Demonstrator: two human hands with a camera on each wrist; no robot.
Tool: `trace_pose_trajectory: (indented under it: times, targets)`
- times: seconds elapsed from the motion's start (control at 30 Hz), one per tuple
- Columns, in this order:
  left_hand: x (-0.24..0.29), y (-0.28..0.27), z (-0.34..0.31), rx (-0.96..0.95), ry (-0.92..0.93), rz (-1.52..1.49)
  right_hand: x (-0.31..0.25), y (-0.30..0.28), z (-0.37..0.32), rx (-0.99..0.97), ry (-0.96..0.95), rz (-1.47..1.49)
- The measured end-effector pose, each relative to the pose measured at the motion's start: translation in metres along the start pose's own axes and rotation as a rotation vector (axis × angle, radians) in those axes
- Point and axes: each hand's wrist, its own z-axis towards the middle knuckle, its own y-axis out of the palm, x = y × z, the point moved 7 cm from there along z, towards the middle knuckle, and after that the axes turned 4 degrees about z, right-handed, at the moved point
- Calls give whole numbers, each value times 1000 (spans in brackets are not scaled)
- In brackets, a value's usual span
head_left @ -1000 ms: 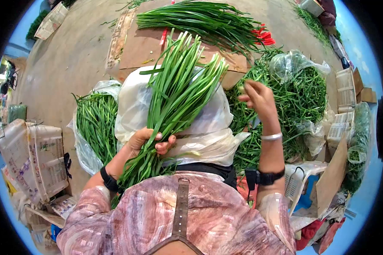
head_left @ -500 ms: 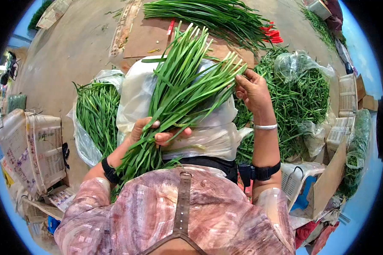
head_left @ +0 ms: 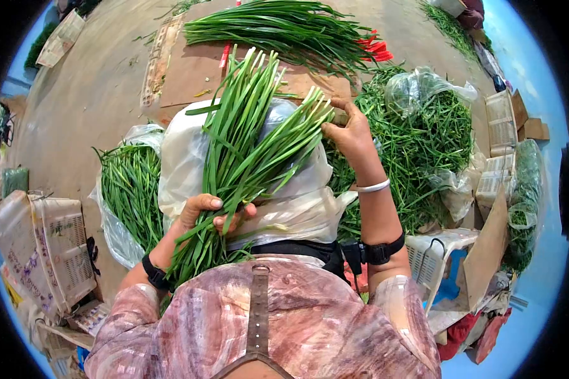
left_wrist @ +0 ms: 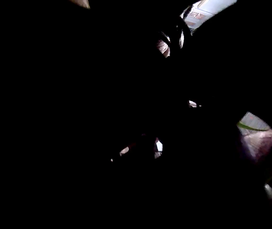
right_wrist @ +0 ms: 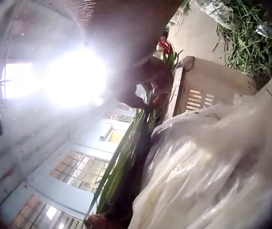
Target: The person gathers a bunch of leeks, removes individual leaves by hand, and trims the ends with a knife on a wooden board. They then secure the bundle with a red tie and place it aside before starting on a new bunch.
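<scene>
A loose bunch of garlic chives (head_left: 243, 142) lies slantwise over the person's lap in the head view, pale stem ends fanned out away from the body. Its leafy lower part is gripped by the left hand (head_left: 196, 213), thumb across the top and fingers curled beneath. At the right-hand stem ends, the right hand (head_left: 355, 136) pinches stems between thumb and fingertips. The right wrist view has the same right hand (right_wrist: 150, 78) at the end of the long chives (right_wrist: 119, 171). Nearly all of the left wrist view is dark, hiding the left hand there.
Whitish plastic (head_left: 180, 151) covers the lap. Ahead, a bundle of chives (head_left: 272, 30) with red ties lies on a cardboard-topped crate (head_left: 189, 79). Heaped greens (head_left: 417, 158) stand right, bagged chives (head_left: 129, 189) left. Plastic crates (head_left: 63, 243) line both sides.
The right hand has come in from the right of the bunch to its stem ends and now pinches there. The left hand keeps its grip; the head view has shifted slightly.
</scene>
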Motion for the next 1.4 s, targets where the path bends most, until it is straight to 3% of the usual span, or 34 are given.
trace_pose_trajectory:
  times: [0.07,0.13,0.27,0.4,0.47,0.6,0.77,0.87,0.93,0.97,1.0,1.07,1.13,1.17,1.23,1.27,1.33,1.4]
  targets:
    - [-3,-5,0,-29,-50,5,-4,0,-6,-10,129,354]
    - [-4,-13,0,-49,-58,34,1,-4,-5,-1,100,412]
    - [-6,-10,1,-32,-64,66,6,-17,-11,68,150,251]
    - [-8,-13,0,-37,-84,14,13,-20,-9,35,85,142]
    - [-5,-11,-1,2,-60,1,1,-30,-6,130,-72,-477]
    - [-5,-15,-2,40,-49,-45,-17,-13,-7,32,-183,-440]
    - [-8,-20,-2,66,-69,-46,0,-35,10,162,-360,-619]
    - [-4,-16,-4,111,-71,42,23,-79,21,232,-117,-877]
    - [-3,-15,-4,102,-49,67,39,-96,13,136,205,-1262]
    - [-2,-15,-4,145,-46,127,38,-98,10,51,310,-1289]
    - [0,-16,-3,189,-39,184,34,-96,19,50,296,-1293]
    - [0,-16,-1,184,-21,217,12,-74,33,30,-84,-743]
    - [1,-12,0,218,-2,272,6,-38,45,-14,-40,-279]
    - [1,-14,2,218,0,277,6,-15,45,-80,-17,-219]
    - [0,-5,7,68,27,207,8,17,46,-291,86,27]
    - [1,1,4,74,36,205,9,17,45,-300,82,28]
    - [0,4,-5,247,20,141,11,1,37,-181,50,334]
    - [2,-8,-9,200,-29,161,-26,-13,6,-154,7,537]
